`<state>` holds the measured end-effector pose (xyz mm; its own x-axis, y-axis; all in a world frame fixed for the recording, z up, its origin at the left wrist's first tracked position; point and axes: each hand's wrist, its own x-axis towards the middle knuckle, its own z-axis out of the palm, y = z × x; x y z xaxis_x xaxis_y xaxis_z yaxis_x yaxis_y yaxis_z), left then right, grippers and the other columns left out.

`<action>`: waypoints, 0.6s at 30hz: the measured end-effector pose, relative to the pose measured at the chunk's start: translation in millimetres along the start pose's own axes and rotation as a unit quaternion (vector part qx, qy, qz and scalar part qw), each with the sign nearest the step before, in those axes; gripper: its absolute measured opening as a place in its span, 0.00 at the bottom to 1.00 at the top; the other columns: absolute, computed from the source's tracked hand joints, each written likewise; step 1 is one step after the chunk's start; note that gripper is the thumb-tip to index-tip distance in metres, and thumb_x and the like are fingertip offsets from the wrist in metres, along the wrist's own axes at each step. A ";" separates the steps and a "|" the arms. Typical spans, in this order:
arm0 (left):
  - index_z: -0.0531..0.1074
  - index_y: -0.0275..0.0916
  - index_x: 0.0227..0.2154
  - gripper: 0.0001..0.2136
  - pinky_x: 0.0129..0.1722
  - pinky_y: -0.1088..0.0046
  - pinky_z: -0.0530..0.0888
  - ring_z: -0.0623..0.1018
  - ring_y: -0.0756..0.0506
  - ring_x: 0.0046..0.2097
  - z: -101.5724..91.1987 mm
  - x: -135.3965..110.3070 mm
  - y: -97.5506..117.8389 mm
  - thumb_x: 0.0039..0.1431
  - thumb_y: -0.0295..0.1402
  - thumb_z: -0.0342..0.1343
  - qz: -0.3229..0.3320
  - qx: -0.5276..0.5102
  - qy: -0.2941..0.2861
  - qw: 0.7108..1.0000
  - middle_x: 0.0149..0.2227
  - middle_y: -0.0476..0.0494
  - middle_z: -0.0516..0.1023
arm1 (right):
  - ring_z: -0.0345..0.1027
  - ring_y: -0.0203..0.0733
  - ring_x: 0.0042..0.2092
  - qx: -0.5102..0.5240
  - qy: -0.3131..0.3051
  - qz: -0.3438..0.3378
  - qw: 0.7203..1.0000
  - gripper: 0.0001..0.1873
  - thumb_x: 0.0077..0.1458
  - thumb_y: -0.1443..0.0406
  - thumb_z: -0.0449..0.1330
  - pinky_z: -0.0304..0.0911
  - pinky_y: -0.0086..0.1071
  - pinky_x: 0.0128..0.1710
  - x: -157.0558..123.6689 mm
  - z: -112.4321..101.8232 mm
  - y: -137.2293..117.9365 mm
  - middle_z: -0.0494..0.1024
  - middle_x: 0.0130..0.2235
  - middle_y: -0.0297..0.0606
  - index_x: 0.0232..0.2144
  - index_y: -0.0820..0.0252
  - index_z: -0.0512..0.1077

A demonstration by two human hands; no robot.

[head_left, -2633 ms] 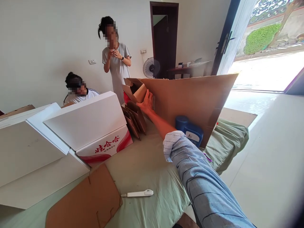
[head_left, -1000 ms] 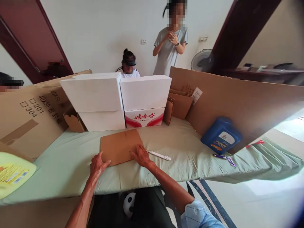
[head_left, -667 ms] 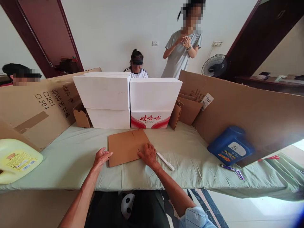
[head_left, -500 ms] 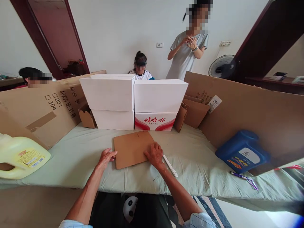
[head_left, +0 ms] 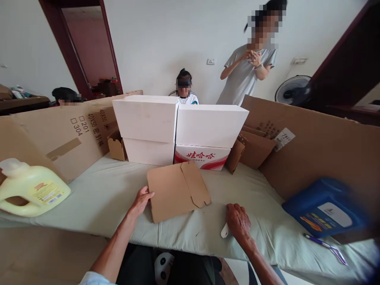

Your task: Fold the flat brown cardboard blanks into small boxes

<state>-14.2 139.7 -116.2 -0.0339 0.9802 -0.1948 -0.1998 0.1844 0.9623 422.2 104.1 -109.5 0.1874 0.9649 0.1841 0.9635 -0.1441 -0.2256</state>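
Observation:
A flat piece of brown cardboard [head_left: 170, 192] lies on the green cloth in front of me, tilted slightly, with a creased, notched flap on its right. My left hand [head_left: 144, 200] grips its left edge, thumb on top. To the right of the cardboard, my right hand [head_left: 238, 221] rests low over the cloth with its fingers curled round a slim white tool [head_left: 225, 231]. Only the rounded near end of that tool shows; the rest is under the hand, so its kind cannot be made out.
White boxes [head_left: 145, 118] stand stacked at the back, one with red print [head_left: 204, 157]. Large cardboard panels wall the left [head_left: 59, 130] and right [head_left: 314, 158]. A yellow jug [head_left: 38, 190], a blue jug [head_left: 326, 206] and a purple-handled tool [head_left: 320, 242] lie around. People are beyond.
My right hand has left the cardboard and moved right onto the white tool. The cardboard's flap now stands out on the right. My left hand keeps its edge; the view has shifted.

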 end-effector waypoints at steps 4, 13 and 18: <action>0.75 0.34 0.52 0.36 0.52 0.56 0.81 0.86 0.31 0.53 -20.2 -17.1 27.6 0.41 0.47 0.78 0.052 -0.017 0.001 0.998 0.48 0.30 0.88 | 0.74 0.61 0.55 0.078 0.022 0.001 0.997 0.16 0.64 0.68 0.52 0.70 0.51 0.55 13.2 -5.2 3.1 0.80 0.48 0.56 0.44 0.58 0.80; 0.77 0.37 0.49 0.32 0.64 0.54 0.74 0.82 0.31 0.59 -45.9 -33.3 68.0 0.41 0.45 0.76 0.127 0.012 0.049 0.991 0.49 0.36 0.87 | 0.75 0.56 0.63 0.521 -0.080 -0.156 0.835 0.32 0.68 0.40 0.55 0.72 0.51 0.64 10.4 -52.5 -89.5 0.81 0.62 0.47 0.64 0.48 0.74; 0.78 0.40 0.52 0.30 0.59 0.59 0.76 0.81 0.34 0.57 -44.7 -52.0 77.2 0.45 0.41 0.77 0.144 0.059 0.078 0.985 0.50 0.40 0.85 | 0.79 0.56 0.58 0.583 -0.079 -0.134 0.797 0.31 0.68 0.36 0.56 0.72 0.53 0.64 -18.0 -68.1 -115.5 0.84 0.56 0.46 0.54 0.48 0.81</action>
<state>-71.6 99.7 -40.2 -0.2242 0.9720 0.0708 -0.0457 -0.0831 0.9955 320.5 88.4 -21.6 -0.1111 0.9553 0.2740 0.1139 0.2861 -0.9514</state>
